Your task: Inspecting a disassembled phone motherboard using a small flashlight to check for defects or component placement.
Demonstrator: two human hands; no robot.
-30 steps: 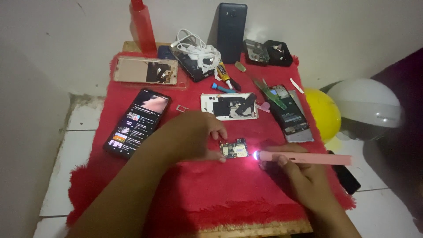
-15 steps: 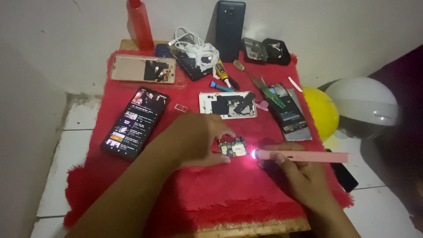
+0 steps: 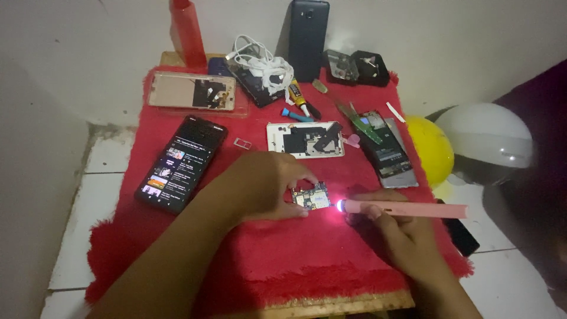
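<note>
Circuit board (image 3: 313,197) pinned under left hand (image 3: 263,186) fingertips on red desk mat (image 3: 307,254).
Right hand (image 3: 401,233) clamped on pink penlight (image 3: 404,208), long axis pointing nine o'clock, tip just beside board.

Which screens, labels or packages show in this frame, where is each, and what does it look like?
Lit phone: left on the red cloth, black slab, screen showing rows of small colourful pictures.
Dark phone: upright against the back wall, back facing out.
Glue tube: behind the opened white phone, yellow and black label.
No packages seen.
</note>
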